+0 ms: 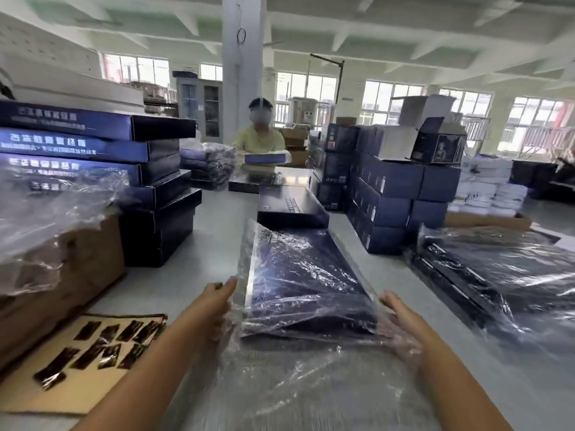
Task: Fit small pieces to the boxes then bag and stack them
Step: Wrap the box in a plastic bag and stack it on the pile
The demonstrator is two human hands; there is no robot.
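A flat dark blue box point(298, 275) lies on the grey table inside a clear plastic bag point(280, 362), whose loose open end trails toward me. My left hand point(219, 301) touches the bag at the box's left near corner, fingers fairly straight. My right hand point(401, 318) rests against the bag at the box's right near corner, fingers extended. Small black pieces point(102, 346) lie on a cardboard sheet point(62, 396) at the lower left. Another dark box point(291, 206) sits unbagged just beyond.
Bagged boxes point(497, 275) are piled at the right. Stacks of blue boxes rise at the left point(93, 144) and right point(389, 194). A brown carton with plastic point(56, 259) stands at the left. A person in yellow point(259, 138) works at the far end.
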